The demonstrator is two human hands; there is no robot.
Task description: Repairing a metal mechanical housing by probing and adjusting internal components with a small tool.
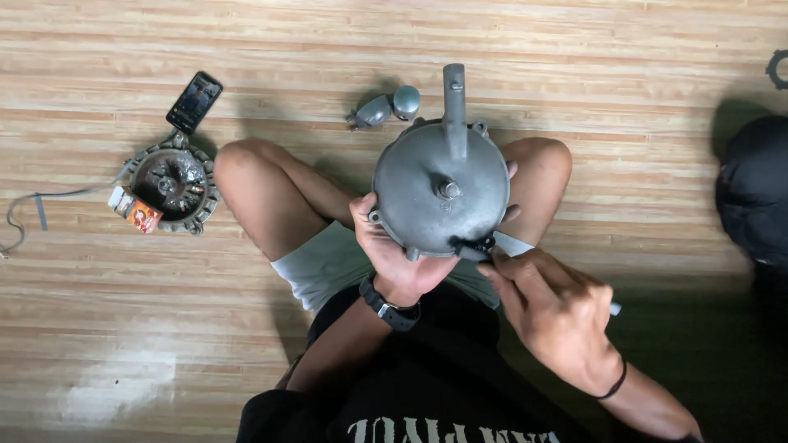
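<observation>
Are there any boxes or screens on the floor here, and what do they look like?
Phone: on the wooden floor at upper left, just above the round metal part; a black rectangle lying flat with its screen lit, dark picture.
Small box: resting against that round part's lower left edge; a little carton, orange and red with a white end.
No other packages, signs or screens show.

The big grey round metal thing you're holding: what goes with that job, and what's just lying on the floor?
In use: round grey housing, left hand, right hand, small tool.

Lying about: phone, second round part, small carton, two small grey pieces.
</observation>
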